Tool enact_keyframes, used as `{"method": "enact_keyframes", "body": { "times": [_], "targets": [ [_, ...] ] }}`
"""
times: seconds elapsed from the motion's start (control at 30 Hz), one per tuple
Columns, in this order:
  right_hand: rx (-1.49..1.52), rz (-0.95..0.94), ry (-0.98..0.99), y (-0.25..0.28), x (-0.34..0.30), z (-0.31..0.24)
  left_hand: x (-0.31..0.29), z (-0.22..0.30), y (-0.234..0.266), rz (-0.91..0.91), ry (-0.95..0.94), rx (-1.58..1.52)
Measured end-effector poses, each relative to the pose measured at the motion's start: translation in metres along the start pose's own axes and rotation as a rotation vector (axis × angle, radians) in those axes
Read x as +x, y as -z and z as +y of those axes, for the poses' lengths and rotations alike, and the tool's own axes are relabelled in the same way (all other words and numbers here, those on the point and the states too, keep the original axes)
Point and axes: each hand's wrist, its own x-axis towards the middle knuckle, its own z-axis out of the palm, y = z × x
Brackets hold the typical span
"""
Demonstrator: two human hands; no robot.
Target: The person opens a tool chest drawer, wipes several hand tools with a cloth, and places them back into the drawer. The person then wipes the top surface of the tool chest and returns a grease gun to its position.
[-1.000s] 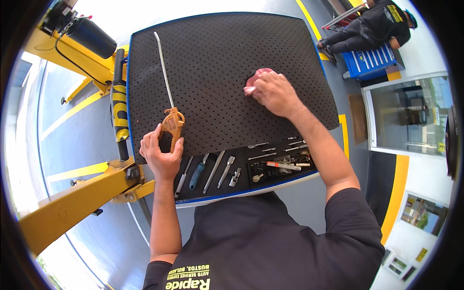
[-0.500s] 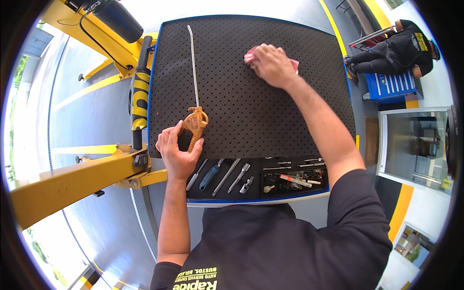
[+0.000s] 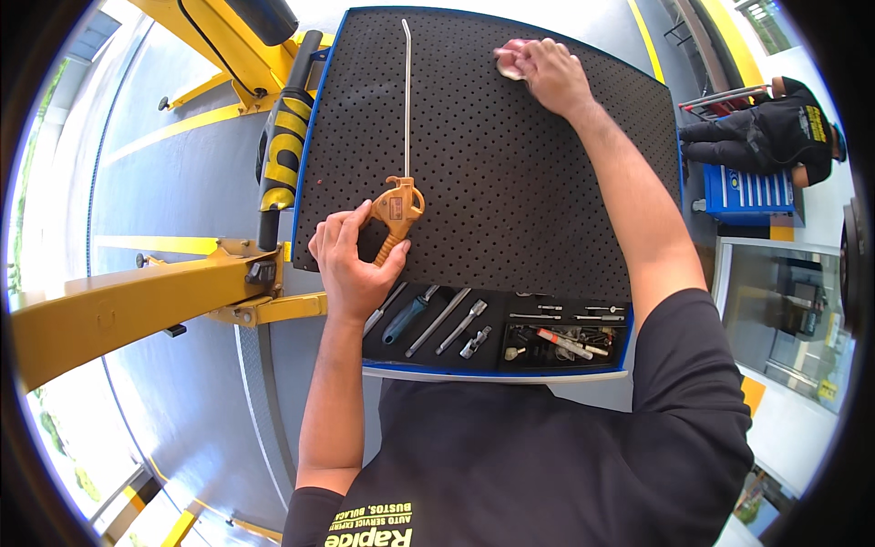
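My left hand [image 3: 351, 260] grips the orange handle of an air blow gun [image 3: 394, 211] whose long thin metal nozzle runs up across the black perforated mat [image 3: 510, 182] of a blue-edged tool cart. My right hand [image 3: 551, 75] is stretched to the far edge of the mat and presses a pink rag [image 3: 508, 56] flat on it. The rag shows only partly from under my fingers.
A tray at the cart's near edge [image 3: 492, 372] holds several wrenches, sockets and screwdrivers [image 3: 456, 321]. A yellow lift arm [image 3: 128, 305] with a black pad stands to the left. Another person [image 3: 766, 137] crouches by a blue tool chest [image 3: 743, 193] at the right.
My right hand has slid the pink rag farther away, to the top edge of the mat. My left hand keeps its hold on the blow gun.
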Motion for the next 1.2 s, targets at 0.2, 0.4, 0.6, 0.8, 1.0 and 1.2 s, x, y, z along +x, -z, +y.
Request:
{"method": "enact_keyframes", "body": {
  "times": [0.2,0.4,0.6,0.8,1.0,1.2],
  "targets": [
    [0.115,-0.117,-0.204,0.041,0.012,-0.038,0.001,-0.003,0.001,0.021,0.020,0.003],
    [0.024,0.102,-0.276,0.005,-0.021,-0.041,0.000,-0.002,0.001,0.013,0.024,-0.012],
    [0.251,0.065,-0.342,0.005,0.066,0.048,0.005,-0.001,-0.001,0.002,0.000,-0.023],
    [0.275,0.150,0.206,0.023,-0.082,-0.131,0.001,-0.001,-0.003,0.026,0.017,-0.007],
    [0.314,0.104,-0.204,0.009,0.059,-0.092,0.002,0.001,-0.001,0.021,0.016,-0.010],
    [0.285,-0.100,-0.102,0.006,0.051,-0.120,-0.002,-0.005,-0.003,0.047,0.050,-0.014]
  ]
}}
